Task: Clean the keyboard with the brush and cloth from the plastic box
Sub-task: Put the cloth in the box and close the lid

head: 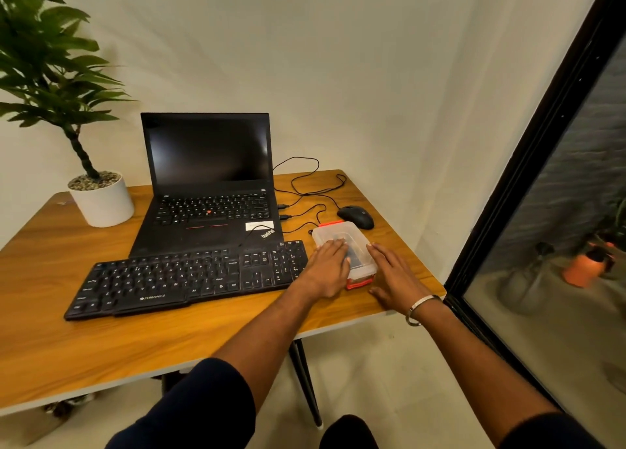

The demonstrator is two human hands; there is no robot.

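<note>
1. Writing: keyboard [189,276] carries "ZEBRONICS" in pale print on its front edge, under the space bar. Laptop [208,191] palm rest reads "ThinkPad" at its near right corner; a white sticker sits just above that, print too small to read.
2. Keyboard: black, full size, flat on the wooden table [101,347]. Long axis runs roughly 8 o'clock to 2 o'clock across the view, number pad at the right end, letter rows facing the person. Its far edge sits on the laptop's front edge.
3. Plastic box [342,238]: clear, lid on, red clips at far and near ends. Sits at 3 o'clock of the keyboard, just beside the number pad. Long axis runs about 11 to 5 o'clock. Something dark shows through the lid; cannot tell what.
4. Left hand [327,272]: fingers straight and together, laid flat on the box lid, palm over its left side.
5. Right hand [393,276]: fingers straight, slightly spread, against the right side of the box, fingertips at the lid's edge. Whether the palm touches the table, cannot tell. Metal bangle [420,308] on the wrist.
6. Neither hand grips anything; both lie extended and uncurled.
7. Rest: black mouse [355,216] at 12 o'clock of the box, near it, its cable looping toward the laptop. Potted plant [101,201] at 10 o'clock of the laptop.
</note>
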